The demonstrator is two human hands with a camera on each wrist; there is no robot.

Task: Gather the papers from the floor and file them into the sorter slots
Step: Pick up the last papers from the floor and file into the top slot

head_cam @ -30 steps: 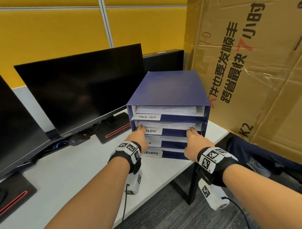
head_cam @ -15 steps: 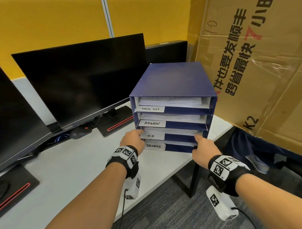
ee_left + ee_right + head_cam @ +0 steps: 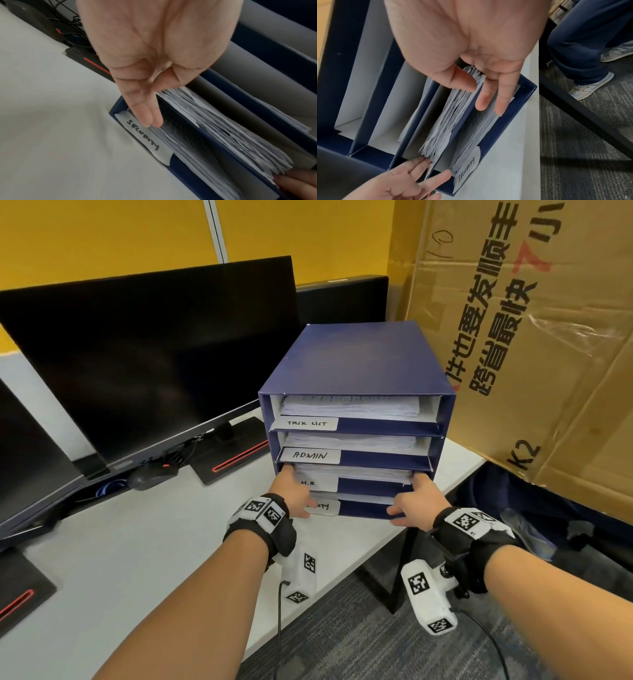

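The left hand (image 3: 291, 494) and right hand (image 3: 416, 503), fingers straight, press opposite ends of the paper stack (image 3: 352, 473) in the third slot of the sorter (image 3: 359, 361); uneven pressure may buckle its ragged edges or skew it.

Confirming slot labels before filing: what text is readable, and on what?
"TASK LIST": top slot label.
"ADMIN": second slot label.
"H.R": third slot label, partly covered.
"SECURITY": bottom slot label.
"件也要发顺丰", "跨省最快 7 小", "K2", "10": cardboard box.
"N": shoe.
Logo on monitor: too small to read.
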